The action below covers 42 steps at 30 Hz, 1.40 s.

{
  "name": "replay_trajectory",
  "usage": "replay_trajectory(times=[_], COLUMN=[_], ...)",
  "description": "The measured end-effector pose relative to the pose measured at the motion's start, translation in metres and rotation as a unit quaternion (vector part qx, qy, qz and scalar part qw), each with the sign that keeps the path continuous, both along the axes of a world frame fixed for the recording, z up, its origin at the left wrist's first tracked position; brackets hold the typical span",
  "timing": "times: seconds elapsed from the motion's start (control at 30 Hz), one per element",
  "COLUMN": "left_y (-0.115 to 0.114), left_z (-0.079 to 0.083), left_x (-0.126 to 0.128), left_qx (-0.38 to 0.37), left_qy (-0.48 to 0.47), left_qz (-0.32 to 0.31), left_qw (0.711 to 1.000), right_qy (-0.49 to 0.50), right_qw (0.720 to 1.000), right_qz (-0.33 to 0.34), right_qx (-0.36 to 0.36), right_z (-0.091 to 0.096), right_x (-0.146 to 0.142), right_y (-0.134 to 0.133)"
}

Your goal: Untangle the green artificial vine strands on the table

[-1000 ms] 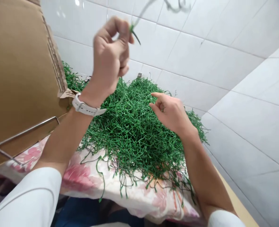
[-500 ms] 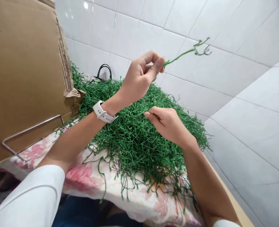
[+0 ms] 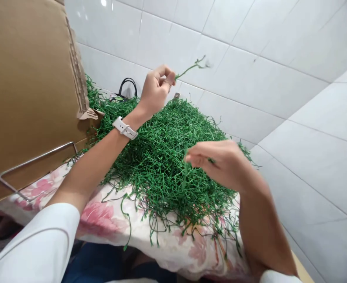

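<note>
My left hand (image 3: 158, 88), a white watch strap on its wrist, is raised above the far side of the heap. Thumb and forefinger pinch the lower end of a thin green plastic stem (image 3: 188, 70), whose forked tip points up and right, blurred at its end. Over the right part of the green stem heap (image 3: 161, 157), my right hand (image 3: 220, 163) is closed in a pinch. A pale green strand (image 3: 185, 173), smeared by motion, hangs from its fingertips. Many tangled stems make up the heap, and some trail over the cloth's front.
A flower-patterned cloth (image 3: 103, 216) covers the table under the heap. At left stands a large cardboard box (image 3: 29, 78) with a torn edge and a bent metal rod (image 3: 38, 159) in front. A black-handled bag (image 3: 128, 84) sits behind; the white tiled wall (image 3: 250, 82) encloses the back and right.
My left hand has moved left with its stem. My right hand has shifted right and slightly down, and a strand now shows at its fingertips.
</note>
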<state>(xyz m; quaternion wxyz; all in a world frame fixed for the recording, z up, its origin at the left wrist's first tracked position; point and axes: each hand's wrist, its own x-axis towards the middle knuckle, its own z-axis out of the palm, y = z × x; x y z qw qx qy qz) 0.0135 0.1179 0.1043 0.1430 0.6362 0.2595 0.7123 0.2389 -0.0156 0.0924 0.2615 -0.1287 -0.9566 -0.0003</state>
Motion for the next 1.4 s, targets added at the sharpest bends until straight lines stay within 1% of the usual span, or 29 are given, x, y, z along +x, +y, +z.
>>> replay_trajectory(times=[0.03,0.1,0.17,0.2,0.27,0.33,0.43,0.5,0.6,0.67,0.77,0.83,0.87,0.9,0.97,1.0,1.03,1.07,1.1,1.13,1.23,1.27,1.3,1.33,1.37,1.4], left_y=[-0.001,-0.009,-0.023,-0.030,-0.044,-0.055,-0.066,-0.072,-0.075,-0.075,-0.071,-0.065,-0.061,-0.057,-0.048,-0.044,-0.042,-0.041,-0.042,-0.045,-0.061,-0.068,-0.073,-0.078,-0.081,-0.082], left_z=[0.002,0.007,0.012,0.013,0.016,0.018,0.019,0.020,0.022,0.021,0.017,0.014,0.013,0.013,0.016,0.018,0.022,0.025,0.029,0.033,0.042,0.044,0.046,0.046,0.046,0.044], left_x=[-0.001,0.000,0.005,0.007,0.012,0.017,0.024,0.028,0.030,0.030,0.031,0.031,0.029,0.026,0.014,0.005,-0.005,-0.015,-0.025,-0.033,-0.045,-0.045,-0.043,-0.039,-0.035,-0.031], left_qx=[-0.002,-0.015,-0.034,-0.040,-0.046,-0.053,-0.062,-0.070,-0.095,-0.087,-0.030,-0.011,0.002,0.024,0.086,0.099,0.093,0.052,0.007,-0.007,-0.047,-0.060,-0.072,-0.086,-0.099,-0.111], left_qy=[-0.013,-0.036,-0.055,-0.068,-0.085,-0.087,-0.094,-0.108,-0.115,-0.113,-0.105,-0.086,-0.076,-0.068,-0.072,-0.081,-0.097,-0.111,-0.092,-0.089,-0.072,-0.069,-0.070,-0.076,-0.085,-0.092], left_qz=[-0.025,-0.073,-0.122,-0.143,-0.175,-0.187,-0.196,-0.219,-0.259,-0.255,-0.195,-0.143,-0.107,-0.067,0.011,0.029,0.024,0.014,-0.011,-0.017,-0.026,-0.037,-0.062,-0.101,-0.150,-0.196], left_qw=[1.000,0.997,0.990,0.987,0.980,0.977,0.974,0.967,0.954,0.956,0.975,0.986,0.991,0.995,0.994,0.991,0.991,0.992,0.996,0.996,0.996,0.995,0.993,0.988,0.980,0.970], right_qy=[0.041,0.113,0.130,0.117,0.083,0.090,0.124,0.095,0.034,0.019,0.021,0.026,0.014,-0.013,-0.110,-0.164,-0.208,-0.235,-0.245,-0.241,-0.186,-0.149,-0.096,-0.032,0.039,0.098], right_qw=[0.998,0.978,0.955,0.948,0.948,0.955,0.967,0.978,0.990,0.993,0.996,0.997,0.999,1.000,0.993,0.985,0.975,0.968,0.962,0.959,0.944,0.940,0.941,0.945,0.953,0.960], right_qz=[-0.055,-0.177,-0.268,-0.296,-0.308,-0.284,-0.217,-0.171,-0.131,-0.110,-0.067,-0.051,-0.036,-0.013,0.027,0.035,0.038,0.040,0.051,0.074,0.166,0.186,0.186,0.160,0.098,0.005], right_qx=[0.000,0.006,0.011,0.013,0.016,0.009,-0.048,-0.069,-0.042,-0.041,-0.063,-0.042,-0.029,-0.022,-0.033,-0.046,-0.063,-0.082,-0.105,-0.131,-0.216,-0.243,-0.266,-0.283,-0.284,-0.262], right_z=[0.000,-0.002,-0.005,-0.006,-0.008,-0.008,-0.009,-0.012,-0.018,-0.022,-0.022,-0.019,-0.018,-0.017,-0.015,-0.014,-0.012,-0.010,-0.007,-0.003,0.009,0.012,0.013,0.013,0.012,0.010], right_x=[0.004,0.013,0.020,0.023,0.026,0.022,0.008,-0.004,-0.017,-0.021,-0.020,-0.017,-0.016,-0.014,-0.013,-0.012,-0.011,-0.010,-0.009,-0.007,0.006,0.012,0.017,0.022,0.027,0.031], right_y=[0.010,0.032,0.051,0.058,0.065,0.061,0.043,0.033,0.028,0.029,0.026,0.018,0.012,0.004,-0.010,-0.017,-0.021,-0.023,-0.023,-0.020,0.000,0.008,0.018,0.028,0.038,0.048])
